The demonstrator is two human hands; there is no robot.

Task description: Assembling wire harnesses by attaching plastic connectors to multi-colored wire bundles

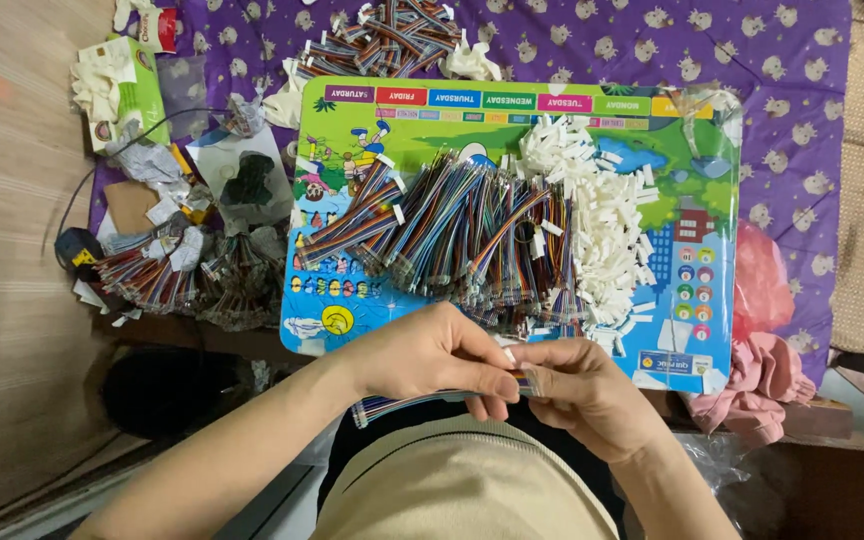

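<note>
Both hands meet just below the near edge of a colourful children's board (pixel 352 110), over the person's lap. The left hand (pixel 432 355) has its grip pinching a flat rainbow ribbon cable (pixel 402 405) near one end, thumb and fingers pressed together on it; the rest of the cable trails off to the left under the wrist. The right hand (pixel 582 385) touches the left at the fingertips, its grip closed on the same end of the cable, where a small white piece shows between the thumbs. What exactly that piece is, I cannot tell from here.

On the board lies a thick heap of similar ribbon cables (pixel 452 225), fanned side by side, and just to the right of them a pile of small white plastic connector housings (pixel 602 210), touching the cables' ends. The board rests on a purple patterned cloth (pixel 792 100).

At the far edge of the board sits another bundle of cables (pixel 382 40). To the left of the board there is a green tissue box (pixel 127 85), crumpled paper, and more cable bundles (pixel 167 275) in a loose mess. A pink cloth (pixel 762 375) lies bunched by the board's near right corner.
</note>
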